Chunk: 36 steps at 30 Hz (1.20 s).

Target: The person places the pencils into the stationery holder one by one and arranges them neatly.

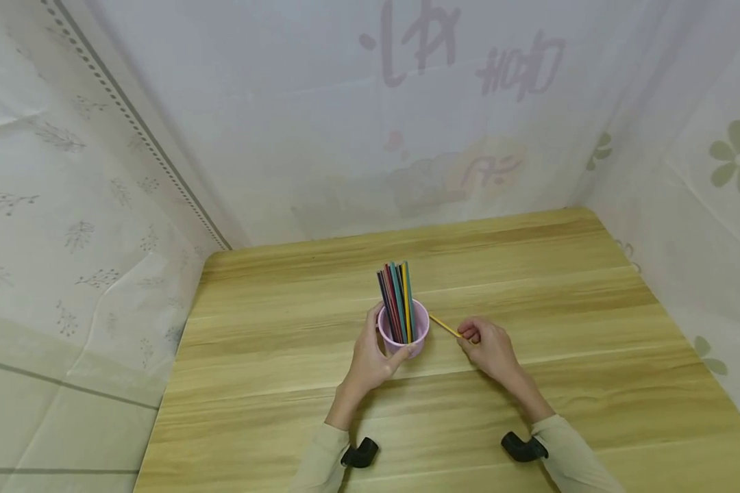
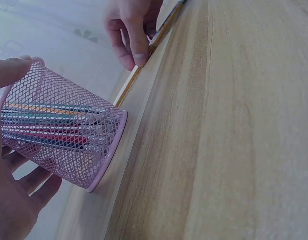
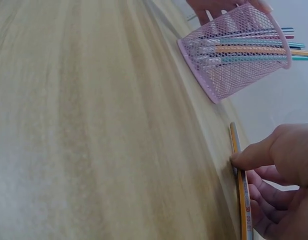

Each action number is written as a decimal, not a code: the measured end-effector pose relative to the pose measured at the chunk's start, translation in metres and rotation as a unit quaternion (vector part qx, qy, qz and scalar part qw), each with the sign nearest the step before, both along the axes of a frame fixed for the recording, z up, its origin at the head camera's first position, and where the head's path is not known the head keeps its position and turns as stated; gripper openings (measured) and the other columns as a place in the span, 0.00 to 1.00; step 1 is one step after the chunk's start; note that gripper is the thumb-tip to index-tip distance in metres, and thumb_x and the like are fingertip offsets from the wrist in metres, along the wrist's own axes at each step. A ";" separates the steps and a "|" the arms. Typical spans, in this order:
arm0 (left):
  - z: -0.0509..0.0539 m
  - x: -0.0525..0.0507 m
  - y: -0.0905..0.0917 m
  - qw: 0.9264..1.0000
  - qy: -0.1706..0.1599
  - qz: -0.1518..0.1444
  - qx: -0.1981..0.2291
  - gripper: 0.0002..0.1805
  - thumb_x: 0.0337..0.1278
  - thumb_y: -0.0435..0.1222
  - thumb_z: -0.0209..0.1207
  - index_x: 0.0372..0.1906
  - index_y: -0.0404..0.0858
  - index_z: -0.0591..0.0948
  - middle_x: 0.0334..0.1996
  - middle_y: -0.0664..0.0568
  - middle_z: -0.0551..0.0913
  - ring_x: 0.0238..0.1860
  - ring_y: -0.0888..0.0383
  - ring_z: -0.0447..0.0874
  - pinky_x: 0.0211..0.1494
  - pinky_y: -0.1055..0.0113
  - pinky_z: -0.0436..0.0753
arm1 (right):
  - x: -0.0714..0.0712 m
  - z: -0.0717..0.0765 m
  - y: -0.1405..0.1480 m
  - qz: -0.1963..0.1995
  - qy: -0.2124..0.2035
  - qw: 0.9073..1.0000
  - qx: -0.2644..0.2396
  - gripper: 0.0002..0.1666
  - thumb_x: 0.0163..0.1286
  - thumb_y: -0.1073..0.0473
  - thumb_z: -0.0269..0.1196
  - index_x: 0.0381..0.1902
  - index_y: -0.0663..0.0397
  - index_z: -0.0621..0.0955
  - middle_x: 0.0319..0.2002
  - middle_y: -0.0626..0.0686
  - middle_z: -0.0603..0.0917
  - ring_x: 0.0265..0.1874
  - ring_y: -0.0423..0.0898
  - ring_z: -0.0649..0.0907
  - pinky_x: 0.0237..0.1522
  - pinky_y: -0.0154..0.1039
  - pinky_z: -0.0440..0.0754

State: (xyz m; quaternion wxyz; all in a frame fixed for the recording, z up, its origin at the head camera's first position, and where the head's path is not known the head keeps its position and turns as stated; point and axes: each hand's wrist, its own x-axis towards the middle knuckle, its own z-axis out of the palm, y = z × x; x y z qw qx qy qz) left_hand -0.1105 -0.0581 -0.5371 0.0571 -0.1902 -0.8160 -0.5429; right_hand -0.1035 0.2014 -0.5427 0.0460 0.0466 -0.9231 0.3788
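Observation:
A pink mesh pencil holder (image 1: 422, 340) stands upright near the middle of the table. Several coloured pencils (image 1: 397, 291) lean inside it, their upper ends above the rim. My left hand (image 1: 370, 359) holds the holder from its left side, thumb at the near side of the rim. To the right of the holder, a yellow pencil (image 1: 444, 325) lies low along the tabletop. My right hand (image 1: 492, 350) pinches this pencil between thumb and fingers. In the right wrist view, the thumb presses on the striped pencil (image 3: 243, 200), which has printing on its side.
The wood-grain table (image 1: 271, 342) reaches under both forearms. A pale printed curtain (image 1: 321, 137) hangs behind the table's far edge, with more cloth at both sides. A black curved piece sits at each wrist, such as the left one (image 1: 360, 453).

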 end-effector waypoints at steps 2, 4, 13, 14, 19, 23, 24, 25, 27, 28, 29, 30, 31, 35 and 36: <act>0.000 0.000 0.000 1.000 0.000 0.001 0.002 0.52 0.46 0.41 0.75 0.76 0.43 0.58 0.67 0.45 0.74 0.65 0.49 0.76 0.71 0.49 0.75 | 0.000 0.001 0.000 0.004 -0.003 1.000 -0.009 0.08 0.59 0.68 0.71 0.37 0.58 0.85 0.31 0.51 0.86 0.31 0.42 0.82 0.34 0.32 0.80; 0.000 0.000 -0.001 1.000 -0.003 0.000 0.004 0.53 0.47 0.41 0.75 0.76 0.44 0.58 0.67 0.45 0.74 0.65 0.50 0.76 0.71 0.50 0.75 | -0.001 0.002 -0.001 0.005 -0.011 1.000 -0.026 0.08 0.60 0.69 0.71 0.38 0.60 0.85 0.31 0.52 0.85 0.31 0.42 0.82 0.34 0.30 0.81; 0.000 0.000 -0.002 1.000 -0.005 0.002 0.012 0.53 0.46 0.41 0.75 0.76 0.45 0.59 0.67 0.46 0.74 0.65 0.50 0.76 0.71 0.50 0.75 | -0.003 0.006 -0.006 -0.002 -0.024 0.995 -0.100 0.08 0.63 0.69 0.69 0.41 0.62 0.85 0.31 0.54 0.86 0.29 0.40 0.81 0.31 0.28 0.82; 0.000 0.000 -0.002 1.000 -0.005 0.000 0.013 0.53 0.46 0.41 0.75 0.76 0.45 0.59 0.67 0.47 0.74 0.65 0.50 0.76 0.71 0.50 0.75 | -0.003 0.007 -0.007 -0.005 -0.025 0.994 -0.107 0.09 0.63 0.69 0.69 0.41 0.63 0.85 0.32 0.55 0.86 0.29 0.40 0.81 0.31 0.28 0.83; 0.000 0.000 -0.002 1.000 -0.003 -0.002 0.015 0.53 0.46 0.40 0.76 0.76 0.44 0.59 0.67 0.46 0.74 0.66 0.50 0.76 0.71 0.50 0.75 | -0.006 0.016 -0.011 -0.027 -0.019 0.989 -0.143 0.09 0.64 0.70 0.67 0.43 0.65 0.84 0.33 0.58 0.87 0.31 0.40 0.82 0.33 0.26 0.83; 0.001 0.000 -0.002 1.000 -0.012 0.000 0.013 0.53 0.46 0.40 0.76 0.76 0.44 0.59 0.67 0.46 0.74 0.65 0.50 0.76 0.71 0.50 0.75 | -0.011 0.026 -0.013 -0.037 0.011 0.984 -0.171 0.09 0.64 0.71 0.66 0.43 0.66 0.84 0.35 0.61 0.87 0.32 0.37 0.81 0.33 0.24 0.82; 0.001 0.000 -0.002 1.000 -0.014 0.000 0.011 0.53 0.45 0.40 0.76 0.76 0.44 0.59 0.66 0.46 0.74 0.65 0.50 0.76 0.71 0.50 0.75 | -0.012 0.028 -0.014 -0.040 0.019 0.983 -0.178 0.09 0.64 0.72 0.66 0.44 0.66 0.84 0.36 0.61 0.87 0.32 0.37 0.81 0.33 0.24 0.81; 0.001 0.000 -0.001 1.000 -0.015 0.000 0.010 0.53 0.45 0.40 0.76 0.76 0.44 0.59 0.66 0.46 0.75 0.65 0.50 0.76 0.71 0.49 0.75 | -0.013 0.031 -0.015 -0.042 0.026 0.982 -0.184 0.09 0.64 0.72 0.66 0.44 0.66 0.84 0.37 0.62 0.87 0.32 0.36 0.81 0.33 0.23 0.81; 0.002 0.000 -0.001 1.000 -0.013 0.000 0.008 0.52 0.45 0.41 0.75 0.76 0.43 0.59 0.65 0.45 0.75 0.64 0.49 0.76 0.70 0.49 0.76 | -0.015 0.038 -0.017 -0.044 0.034 0.980 -0.192 0.10 0.65 0.71 0.66 0.44 0.66 0.83 0.38 0.62 0.87 0.32 0.34 0.81 0.33 0.23 0.81; 0.002 0.001 -0.001 1.000 -0.011 0.000 0.007 0.52 0.46 0.41 0.75 0.76 0.42 0.59 0.65 0.44 0.75 0.64 0.48 0.77 0.70 0.48 0.76 | -0.015 0.042 -0.018 -0.044 0.036 0.980 -0.193 0.10 0.65 0.71 0.66 0.44 0.66 0.83 0.38 0.62 0.87 0.32 0.34 0.81 0.33 0.23 0.81; 0.002 0.001 -0.001 1.000 -0.008 0.000 0.007 0.52 0.46 0.41 0.75 0.76 0.41 0.59 0.65 0.44 0.76 0.64 0.48 0.77 0.69 0.48 0.76 | -0.016 0.046 -0.020 -0.044 0.038 0.979 -0.194 0.10 0.65 0.71 0.66 0.44 0.66 0.83 0.38 0.62 0.87 0.32 0.34 0.81 0.33 0.23 0.81; 0.002 0.001 -0.001 1.000 -0.006 0.000 0.006 0.52 0.46 0.41 0.75 0.76 0.41 0.59 0.65 0.43 0.76 0.63 0.47 0.77 0.69 0.47 0.76 | -0.017 0.050 -0.021 -0.042 0.040 0.979 -0.194 0.10 0.65 0.70 0.66 0.45 0.65 0.83 0.38 0.61 0.87 0.32 0.34 0.81 0.33 0.23 0.81; 0.003 0.001 -0.001 1.000 -0.004 0.000 0.006 0.52 0.46 0.41 0.75 0.76 0.41 0.59 0.65 0.43 0.76 0.63 0.47 0.77 0.69 0.47 0.76 | -0.017 0.054 -0.022 -0.039 0.042 0.979 -0.194 0.10 0.65 0.70 0.66 0.45 0.65 0.83 0.38 0.61 0.87 0.32 0.33 0.81 0.33 0.23 0.81; 0.002 0.001 0.000 1.000 -0.005 0.000 0.004 0.52 0.47 0.42 0.75 0.76 0.41 0.59 0.66 0.44 0.75 0.64 0.48 0.76 0.70 0.48 0.76 | -0.021 0.069 -0.027 -0.031 0.054 0.978 -0.199 0.12 0.66 0.69 0.66 0.47 0.64 0.83 0.39 0.60 0.86 0.34 0.35 0.82 0.34 0.24 0.82; 0.002 0.001 0.000 1.000 -0.007 -0.001 0.003 0.52 0.47 0.42 0.75 0.76 0.42 0.59 0.66 0.44 0.75 0.65 0.49 0.76 0.71 0.49 0.75 | -0.022 0.072 -0.028 -0.029 0.059 0.978 -0.200 0.12 0.66 0.69 0.65 0.48 0.65 0.82 0.39 0.60 0.86 0.34 0.36 0.82 0.35 0.24 0.83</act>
